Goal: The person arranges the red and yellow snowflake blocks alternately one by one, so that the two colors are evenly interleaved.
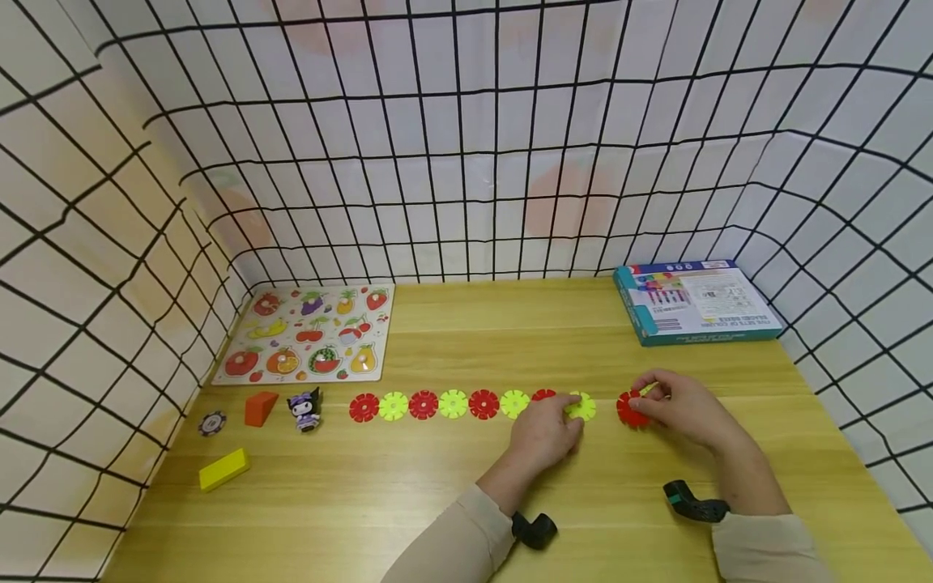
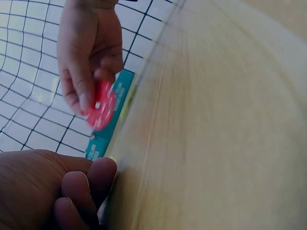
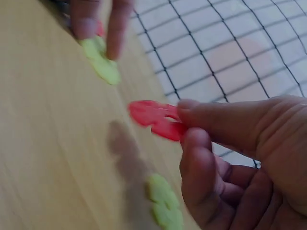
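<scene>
My right hand (image 1: 681, 409) pinches a red interlocking disc (image 3: 152, 117) between thumb and fingertips, raised over the table with its shadow below. A yellow-green disc (image 3: 164, 203) lies on the tabletop beneath that hand, mostly covered by it in the head view. To the left, my left hand (image 1: 545, 429) rests its fingertips on the yellow-green disc (image 1: 585, 407) at the right end of a row. Along this row red discs (image 1: 484, 404) and yellow-green discs (image 1: 453, 403) alternate. One red disc (image 1: 543, 395) is partly hidden behind the left hand.
At the back left lies a fruit puzzle board (image 1: 306, 334). Before it are a poker chip (image 1: 212, 423), an orange-red block (image 1: 260, 408), a small figurine (image 1: 304, 410) and a yellow block (image 1: 224, 470). A teal-edged box (image 1: 696, 301) lies back right. Black wire mesh (image 1: 496, 162) borders the table.
</scene>
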### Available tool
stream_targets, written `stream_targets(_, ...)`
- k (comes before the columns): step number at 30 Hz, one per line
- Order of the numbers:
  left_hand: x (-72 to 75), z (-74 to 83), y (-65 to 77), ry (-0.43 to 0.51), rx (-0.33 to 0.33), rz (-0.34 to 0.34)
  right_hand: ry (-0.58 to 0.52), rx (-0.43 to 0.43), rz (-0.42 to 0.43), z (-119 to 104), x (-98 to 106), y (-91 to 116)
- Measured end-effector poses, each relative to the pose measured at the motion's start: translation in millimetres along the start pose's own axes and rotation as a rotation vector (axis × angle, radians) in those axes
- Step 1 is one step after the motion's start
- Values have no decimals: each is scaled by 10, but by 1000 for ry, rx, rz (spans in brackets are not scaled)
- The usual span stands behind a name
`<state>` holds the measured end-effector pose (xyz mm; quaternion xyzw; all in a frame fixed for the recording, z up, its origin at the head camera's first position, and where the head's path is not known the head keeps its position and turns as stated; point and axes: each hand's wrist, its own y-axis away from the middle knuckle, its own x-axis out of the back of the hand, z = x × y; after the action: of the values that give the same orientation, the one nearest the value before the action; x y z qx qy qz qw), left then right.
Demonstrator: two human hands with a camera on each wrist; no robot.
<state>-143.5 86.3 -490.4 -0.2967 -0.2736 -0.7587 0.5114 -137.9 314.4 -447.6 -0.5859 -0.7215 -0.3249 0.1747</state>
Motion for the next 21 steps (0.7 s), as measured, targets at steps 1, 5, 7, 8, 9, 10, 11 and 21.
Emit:
stream_targets(1, 0, 2, 4, 4, 4, -5, -36, -7, 8, -15, -34, -15)
stream_targets(5, 4, 7, 8, 13, 11, -16, -145, -30, 17, -50, -144, -63)
stream_targets(7, 8, 10, 10, 10, 11, -17, -134, -39, 23, -60, -183, -80)
stream_targets(8, 8, 10, 10, 6, 10, -16, -103, -41, 30, -63, -200, -88)
stream_targets(9, 9, 10, 11, 1, 9, -15, -60, -40, 40, -67, -217, -95)
stream_targets(10, 10, 11, 12, -1, 9, -14, -13, -33, 47, -71, -230, -102)
stream_targets(11, 13, 13, 15, -4, 8, -14, 29, -32, 55, -74, -244, -108)
stream_targets(21, 15, 14, 15, -1, -6, -5, 238, -20, 128, -107, -308, -122)
